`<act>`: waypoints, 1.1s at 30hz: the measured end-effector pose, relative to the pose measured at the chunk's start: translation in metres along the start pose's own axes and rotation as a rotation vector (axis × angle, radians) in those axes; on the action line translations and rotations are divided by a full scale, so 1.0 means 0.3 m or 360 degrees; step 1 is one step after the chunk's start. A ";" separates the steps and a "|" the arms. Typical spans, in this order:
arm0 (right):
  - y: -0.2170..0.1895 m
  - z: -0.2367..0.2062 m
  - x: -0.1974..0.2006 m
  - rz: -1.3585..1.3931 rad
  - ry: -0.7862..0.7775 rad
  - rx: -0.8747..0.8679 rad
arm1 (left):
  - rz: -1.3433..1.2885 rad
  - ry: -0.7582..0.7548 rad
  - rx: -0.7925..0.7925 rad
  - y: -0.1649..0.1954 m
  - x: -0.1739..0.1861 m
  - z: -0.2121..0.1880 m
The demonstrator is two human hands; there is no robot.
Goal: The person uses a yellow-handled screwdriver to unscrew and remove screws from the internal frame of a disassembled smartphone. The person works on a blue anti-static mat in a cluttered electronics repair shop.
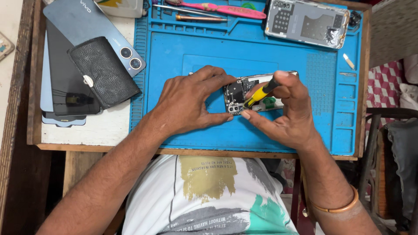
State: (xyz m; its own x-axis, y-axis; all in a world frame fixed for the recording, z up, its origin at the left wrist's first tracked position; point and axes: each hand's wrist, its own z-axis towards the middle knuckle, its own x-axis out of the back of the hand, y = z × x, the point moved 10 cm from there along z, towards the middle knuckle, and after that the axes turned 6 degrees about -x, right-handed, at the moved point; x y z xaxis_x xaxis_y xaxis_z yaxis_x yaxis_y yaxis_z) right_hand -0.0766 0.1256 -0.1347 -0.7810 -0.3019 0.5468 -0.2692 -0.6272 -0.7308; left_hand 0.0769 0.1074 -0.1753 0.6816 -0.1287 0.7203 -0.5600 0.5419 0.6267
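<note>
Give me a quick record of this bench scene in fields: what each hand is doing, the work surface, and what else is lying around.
Left hand: steadies the opened phone, fingers at its edge
Right hand: holds a yellow-handled screwdriver, tip at the phone's camera end
Surface: blue repair mat on a wooden table
Top of mat: back cover, pink tool
Left of mat: stacked phones under a black pouch

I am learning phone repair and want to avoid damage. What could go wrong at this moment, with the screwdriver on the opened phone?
The yellow screwdriver in the right hand points into the opened phone near its camera modules; a slip might scratch them or the board. The left hand only pinches the phone's edge, so it could shift on the blue mat. Any loosened screw might roll away and be lost.
</note>
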 end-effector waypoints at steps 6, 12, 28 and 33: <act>0.022 -0.003 0.023 0.0014 0.0169 -0.0049 | 0.0041 0.0021 -0.0044 -0.002 -0.007 0.001; 0.020 0.010 0.023 -0.0077 0.0096 -0.0044 | 0.0023 0.0012 -0.0025 -0.012 -0.019 0.009; 0.025 -0.001 -0.012 0.0081 -0.0191 -0.0072 | 0.0022 0.0059 -0.0067 0.004 -0.016 0.006; 0.034 -0.004 0.008 0.0027 -0.0105 -0.0067 | -0.0011 0.0019 -0.0006 0.001 -0.020 0.015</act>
State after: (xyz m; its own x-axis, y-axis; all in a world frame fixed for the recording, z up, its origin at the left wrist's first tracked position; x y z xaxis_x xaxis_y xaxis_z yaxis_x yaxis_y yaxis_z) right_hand -0.0820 0.1193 -0.1415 -0.7470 -0.3598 0.5590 -0.2808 -0.5914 -0.7559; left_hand 0.0704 0.1047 -0.1781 0.6910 -0.1228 0.7124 -0.5535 0.5441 0.6306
